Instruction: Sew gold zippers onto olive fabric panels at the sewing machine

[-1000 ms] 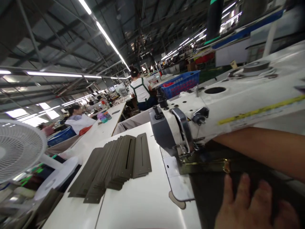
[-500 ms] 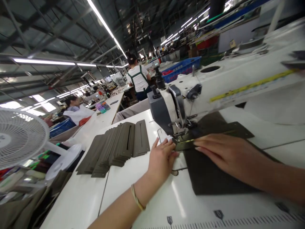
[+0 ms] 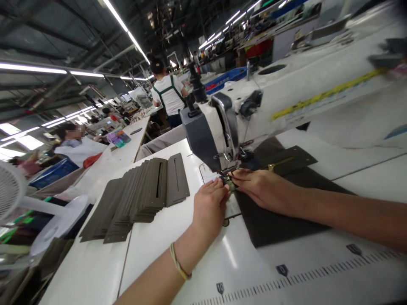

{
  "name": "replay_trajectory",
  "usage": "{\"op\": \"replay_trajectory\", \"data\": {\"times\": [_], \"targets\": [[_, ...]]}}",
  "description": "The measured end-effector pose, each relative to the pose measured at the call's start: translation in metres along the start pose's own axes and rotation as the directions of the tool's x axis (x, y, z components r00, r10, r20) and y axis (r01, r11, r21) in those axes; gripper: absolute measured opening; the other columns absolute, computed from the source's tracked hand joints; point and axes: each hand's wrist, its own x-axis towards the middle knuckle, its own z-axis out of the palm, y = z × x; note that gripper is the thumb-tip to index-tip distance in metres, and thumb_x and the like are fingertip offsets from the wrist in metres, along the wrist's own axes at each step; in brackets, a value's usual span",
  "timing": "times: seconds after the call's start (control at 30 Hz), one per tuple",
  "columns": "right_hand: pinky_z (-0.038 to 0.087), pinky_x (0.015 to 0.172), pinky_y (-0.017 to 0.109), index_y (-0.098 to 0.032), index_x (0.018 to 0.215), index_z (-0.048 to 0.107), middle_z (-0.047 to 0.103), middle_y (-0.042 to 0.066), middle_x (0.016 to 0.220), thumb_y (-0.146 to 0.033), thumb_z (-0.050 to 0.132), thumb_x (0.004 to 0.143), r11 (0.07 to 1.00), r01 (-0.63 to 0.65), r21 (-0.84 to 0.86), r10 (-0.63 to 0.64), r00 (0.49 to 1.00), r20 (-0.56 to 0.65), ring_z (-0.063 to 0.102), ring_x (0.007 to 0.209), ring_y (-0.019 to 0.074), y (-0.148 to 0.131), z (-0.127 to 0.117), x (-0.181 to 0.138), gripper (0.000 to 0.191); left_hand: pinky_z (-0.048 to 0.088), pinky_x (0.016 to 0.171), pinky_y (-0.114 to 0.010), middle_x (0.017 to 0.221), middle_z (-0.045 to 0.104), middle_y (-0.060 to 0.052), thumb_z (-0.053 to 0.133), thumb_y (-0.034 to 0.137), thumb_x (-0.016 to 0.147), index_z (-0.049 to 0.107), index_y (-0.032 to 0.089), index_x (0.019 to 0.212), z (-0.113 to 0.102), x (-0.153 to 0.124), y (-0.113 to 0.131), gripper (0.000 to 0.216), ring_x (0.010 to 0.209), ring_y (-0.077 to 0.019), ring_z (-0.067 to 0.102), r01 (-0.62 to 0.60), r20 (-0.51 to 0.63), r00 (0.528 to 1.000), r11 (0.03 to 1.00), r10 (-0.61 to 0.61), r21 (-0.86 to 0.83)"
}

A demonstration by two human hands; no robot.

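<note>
A dark olive fabric piece [image 3: 276,220] lies on the sewing table, partly beneath the head of a white and grey sewing machine [image 3: 200,137]. A gold-toothed zipper [image 3: 281,162] with a brass pull runs along its olive strip. My left hand [image 3: 208,205], a yellowish band on its wrist, has its fingers closed on the strip's near end, just left of the presser foot. From the right, my right hand [image 3: 270,188] grips the strip close to the needle area, fingers pressed together. Both sets of fingertips nearly meet. The needle is hidden.
Left of the machine lies a fanned stack of slotted olive pieces [image 3: 140,190]. A white fan [image 3: 12,192] stands at the far left. A ruler scale [image 3: 280,281] marks the table's near edge. A person [image 3: 168,93] stands beyond the machine; another sits at left.
My right hand has slid left along the strip toward the presser foot, uncovering the zipper pull behind it. My left hand stays by the foot, fingers drawn in more. The whole view has shifted.
</note>
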Motion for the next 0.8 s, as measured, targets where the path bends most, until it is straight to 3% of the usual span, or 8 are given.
{"op": "replay_trajectory", "data": {"times": [0.3, 0.53, 0.8], "targets": [[0.054, 0.091, 0.031, -0.011, 0.100, 0.068, 0.071, 0.012, 0.104, -0.001, 0.047, 0.086, 0.998, -0.058, -0.016, 0.059, 0.996, 0.060, 0.067, 0.098, 0.0191, -0.003, -0.003, 0.002, 0.026, 0.061, 0.087, -0.046, 0.098, 0.074, -0.017, 0.046, 0.014, 0.098, 0.067, 0.012, 0.095, -0.004, 0.006, 0.002, 0.022, 0.094, -0.0288, 0.073, -0.158, 0.062, 0.987, 0.978, 0.151, 0.134], [0.056, 0.084, 0.030, -0.012, 0.094, 0.068, 0.072, 0.010, 0.097, 0.002, 0.045, 0.084, 0.999, -0.019, 0.038, 0.019, 1.000, -0.015, 0.069, 0.092, 0.0192, 0.000, -0.003, 0.004, 0.028, 0.060, 0.089, -0.042, 0.097, 0.074, -0.015, 0.046, 0.012, 0.097, 0.065, 0.013, 0.088, -0.001, 0.010, 0.002, 0.021, 0.094, -0.0262, 0.072, -0.131, 0.102, 0.988, 0.980, 0.116, 0.149], [0.056, 0.085, 0.037, -0.016, 0.097, 0.068, 0.071, 0.010, 0.096, -0.001, 0.042, 0.086, 0.998, -0.043, 0.039, 0.041, 0.999, 0.031, 0.069, 0.092, 0.0226, 0.014, 0.011, 0.002, 0.031, 0.059, 0.086, -0.040, 0.088, 0.073, -0.011, 0.052, 0.009, 0.094, 0.062, 0.016, 0.082, 0.006, 0.011, -0.004, 0.017, 0.086, -0.0234, 0.072, -0.035, 0.057, 0.998, 0.991, 0.028, 0.126]]}}
